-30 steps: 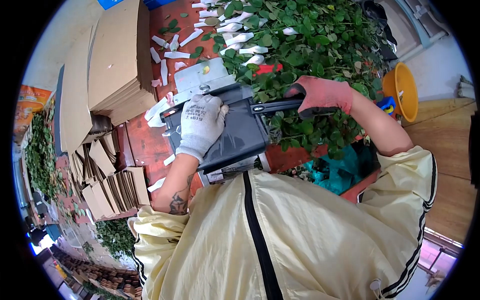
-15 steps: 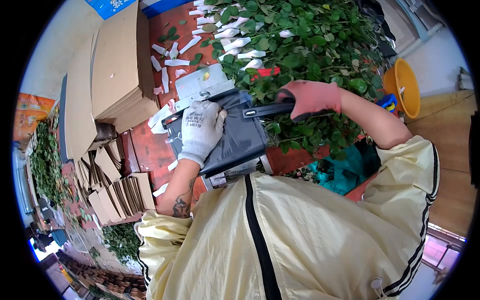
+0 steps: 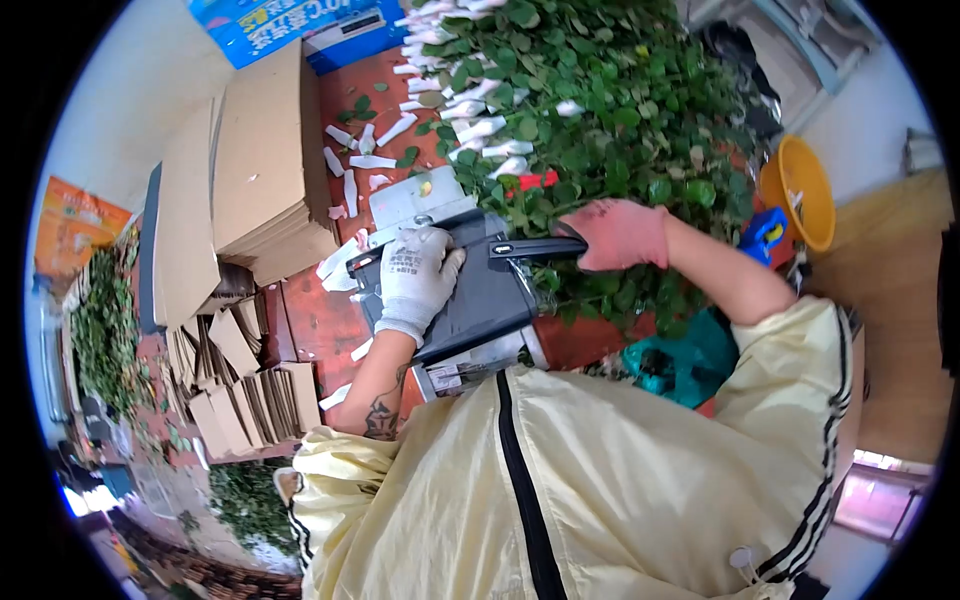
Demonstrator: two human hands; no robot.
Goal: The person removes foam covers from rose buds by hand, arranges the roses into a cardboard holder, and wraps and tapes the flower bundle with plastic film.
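Note:
My left hand [image 3: 412, 280], in a pale knitted glove with print on its back, lies palm down on a dark, plastic-covered flat device [image 3: 480, 315]. Its thumb stands apart from the fingers, whose tips are partly hidden. In a pink glove, my right hand [image 3: 622, 236] wraps round the end of a black handle [image 3: 535, 248] that bears a small light label. The handle runs left over the device's right edge. Behind the device is a grey metal plate [image 3: 405, 200]. Leafy green stems [image 3: 600, 110], many with white-sleeved heads [image 3: 482, 128], lie beyond and under my right hand.
Stacked cardboard sheets [image 3: 262, 160] and small cardboard pieces [image 3: 240, 400] stand to the left on the red table [image 3: 312, 320]. Loose white sleeves [image 3: 372, 162] lie behind. At right are a yellow basin [image 3: 812, 190], a blue object [image 3: 763, 235] and a teal bag [image 3: 680, 365].
The view has shifted, so the table appears lower and farther right, with more of the blue box showing. My left thumb has spread from the fingers. My right hand keeps hold of the handle.

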